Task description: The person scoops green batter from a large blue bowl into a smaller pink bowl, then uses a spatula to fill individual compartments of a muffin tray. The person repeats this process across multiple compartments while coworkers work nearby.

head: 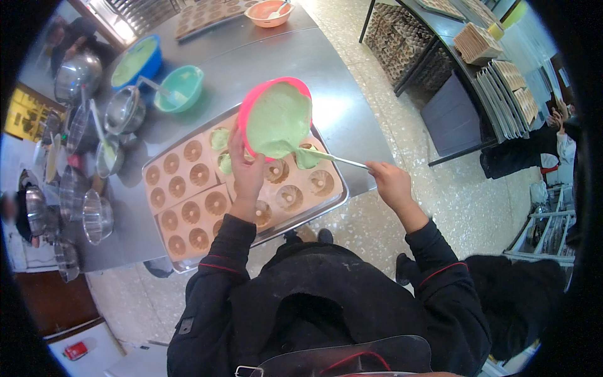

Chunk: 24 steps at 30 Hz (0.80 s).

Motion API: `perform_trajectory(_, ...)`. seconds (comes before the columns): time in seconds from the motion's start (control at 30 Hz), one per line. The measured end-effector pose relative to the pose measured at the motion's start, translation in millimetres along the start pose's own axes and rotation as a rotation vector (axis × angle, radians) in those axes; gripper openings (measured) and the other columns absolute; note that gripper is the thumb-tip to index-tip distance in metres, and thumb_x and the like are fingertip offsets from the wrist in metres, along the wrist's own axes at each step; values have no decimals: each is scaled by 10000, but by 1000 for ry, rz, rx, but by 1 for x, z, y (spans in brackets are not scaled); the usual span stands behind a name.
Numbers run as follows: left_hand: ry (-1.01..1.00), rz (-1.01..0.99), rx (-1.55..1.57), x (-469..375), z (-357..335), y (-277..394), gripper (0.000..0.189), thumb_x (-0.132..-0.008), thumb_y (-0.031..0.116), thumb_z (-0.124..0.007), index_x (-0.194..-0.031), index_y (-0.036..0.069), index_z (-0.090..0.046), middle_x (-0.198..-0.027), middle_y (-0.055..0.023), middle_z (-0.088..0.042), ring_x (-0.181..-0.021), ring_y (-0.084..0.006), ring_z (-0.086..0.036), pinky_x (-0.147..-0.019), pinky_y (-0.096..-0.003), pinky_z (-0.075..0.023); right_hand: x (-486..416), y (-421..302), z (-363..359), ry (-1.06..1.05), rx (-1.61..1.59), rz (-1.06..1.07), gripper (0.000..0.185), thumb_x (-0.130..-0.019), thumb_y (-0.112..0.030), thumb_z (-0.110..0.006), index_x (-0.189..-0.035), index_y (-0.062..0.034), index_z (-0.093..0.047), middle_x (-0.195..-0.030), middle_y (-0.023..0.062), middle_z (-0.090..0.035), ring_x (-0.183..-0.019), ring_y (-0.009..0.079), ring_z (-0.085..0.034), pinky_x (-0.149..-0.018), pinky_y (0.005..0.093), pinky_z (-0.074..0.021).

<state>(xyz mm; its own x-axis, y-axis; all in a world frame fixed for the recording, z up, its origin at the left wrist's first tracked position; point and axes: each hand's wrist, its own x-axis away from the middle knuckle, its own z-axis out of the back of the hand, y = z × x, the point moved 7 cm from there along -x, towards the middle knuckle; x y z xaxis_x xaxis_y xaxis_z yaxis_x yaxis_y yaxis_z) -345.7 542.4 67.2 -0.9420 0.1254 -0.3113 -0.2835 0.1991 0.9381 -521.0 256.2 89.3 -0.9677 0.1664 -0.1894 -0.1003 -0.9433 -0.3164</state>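
My left hand (246,172) grips a pink bowl (243,110) by its side and holds it tilted above the moulds. Pale green batter (278,118) fills the bowl up to its lower lip. In my right hand (391,183) is the handle of a spoon (346,161), its head coated in batter at the bowl's rim. Beneath lie pink silicone moulds (207,167) with fluted ring cavities, set on a metal baking tray (340,200). Green batter sits in a few cavities near the bowl, such as one below the spoon (307,160). The bowl hides some cavities.
On the steel table (226,61) stand a blue bowl of green batter (158,59), a turquoise bowl (193,89), several metal bowls (125,113) and a fluted metal mould (98,217). An orange bowl (268,16) is at the back. Stacked trays (504,103) stand right; people are at both sides.
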Motion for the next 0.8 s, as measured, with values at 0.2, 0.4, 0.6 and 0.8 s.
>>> perform_trajectory(0.2,64,-13,-6,2,5,35,693,-834,-99,-561,-1442,31,-255,-1394,-128,-418,-1233,-216,-487,-964,-337,-486,2,7,-15,-74,-9,-76,203,-880,-154,-504,-1024,-169,-645,-814,92,-645,-765,294,-637,-636,401,-491)
perform_trajectory(0.4,103,118,2,22,12,44,752,-775,-166,-498,-1447,80,-265,-1376,-143,-431,-1251,-220,-467,-977,-338,-497,21,-5,16,156,-179,-88,229,-829,-114,-637,-1054,-146,-666,-834,100,-674,-737,299,-649,-621,383,-506)
perform_trajectory(0.6,102,187,42,71,-1,28,768,-752,-164,-507,-1447,72,-278,-1374,-132,-445,-1267,-227,-452,-1062,-344,-400,44,-38,-4,31,-182,16,224,-831,-120,-636,-1047,-160,-682,-793,99,-656,-700,291,-647,-606,381,-506)
perform_trajectory(0.8,43,202,5,95,-6,21,761,-742,-151,-554,-1431,72,-322,-1478,-96,-294,-1324,-226,-386,-1075,-351,-385,52,-8,8,-81,-110,2,236,-884,-149,-530,-1069,-179,-673,-875,87,-678,-756,284,-659,-638,382,-514)
